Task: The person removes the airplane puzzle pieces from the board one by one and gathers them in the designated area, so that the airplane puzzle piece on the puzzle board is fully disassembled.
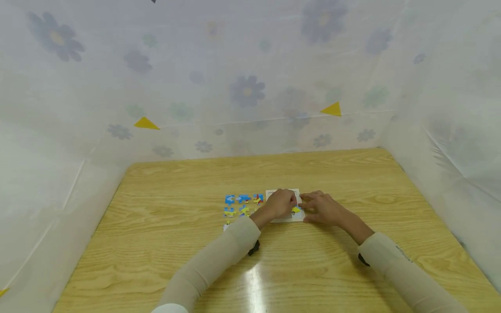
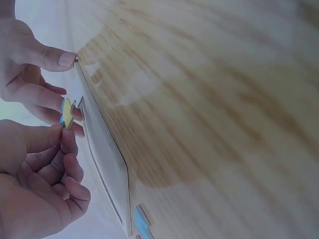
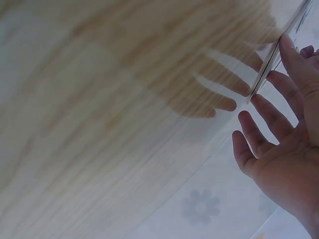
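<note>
A yellow-and-blue jigsaw piece is pinched between thumb and forefinger of my left hand, its other fingers curled into the palm. That hand is over the white puzzle tray and hides much of it in the head view. At the tray's right side is my right hand, fingers spread and fingertips touching the edge. In the right wrist view its thumb lies against the tray's edge, with the lower fingers held apart from it.
Loose blue and yellow jigsaw pieces lie in rows left of the tray, some partly hidden by my left forearm. The wood-grain table extends to pale flowered curtains at the back and sides.
</note>
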`<state>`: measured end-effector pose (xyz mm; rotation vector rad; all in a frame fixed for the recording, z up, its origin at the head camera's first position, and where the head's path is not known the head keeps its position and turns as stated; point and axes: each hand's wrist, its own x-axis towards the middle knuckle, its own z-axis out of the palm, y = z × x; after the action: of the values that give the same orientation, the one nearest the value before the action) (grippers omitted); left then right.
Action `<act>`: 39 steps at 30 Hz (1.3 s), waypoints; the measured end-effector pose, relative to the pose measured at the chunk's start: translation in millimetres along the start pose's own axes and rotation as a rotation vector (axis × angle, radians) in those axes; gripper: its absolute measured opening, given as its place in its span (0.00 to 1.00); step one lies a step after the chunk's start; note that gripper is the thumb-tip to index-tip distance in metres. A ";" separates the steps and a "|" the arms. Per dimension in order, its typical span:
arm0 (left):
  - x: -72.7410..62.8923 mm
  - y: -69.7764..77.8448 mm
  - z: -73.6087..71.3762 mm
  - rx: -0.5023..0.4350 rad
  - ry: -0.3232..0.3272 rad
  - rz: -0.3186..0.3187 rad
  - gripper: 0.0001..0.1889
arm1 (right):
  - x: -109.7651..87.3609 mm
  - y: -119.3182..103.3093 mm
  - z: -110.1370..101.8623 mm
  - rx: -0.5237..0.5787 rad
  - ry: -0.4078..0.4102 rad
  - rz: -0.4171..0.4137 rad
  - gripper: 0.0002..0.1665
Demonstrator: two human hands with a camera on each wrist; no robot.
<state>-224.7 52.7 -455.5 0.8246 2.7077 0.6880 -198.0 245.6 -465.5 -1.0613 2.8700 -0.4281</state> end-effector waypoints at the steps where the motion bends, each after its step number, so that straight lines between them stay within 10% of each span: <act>1: -0.3 -0.4 -0.2 -0.008 0.005 0.004 0.08 | 0.3 -0.1 0.0 -0.002 0.000 -0.002 0.27; 39: -54.8 -44.3 -37.3 -0.080 -0.121 0.031 0.07 | 2.7 -4.7 -3.1 -0.017 -0.030 0.041 0.29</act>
<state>-213.4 -24.9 -441.0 0.8619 2.5474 0.7240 -197.6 241.1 -461.1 -1.0003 2.8689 -0.3832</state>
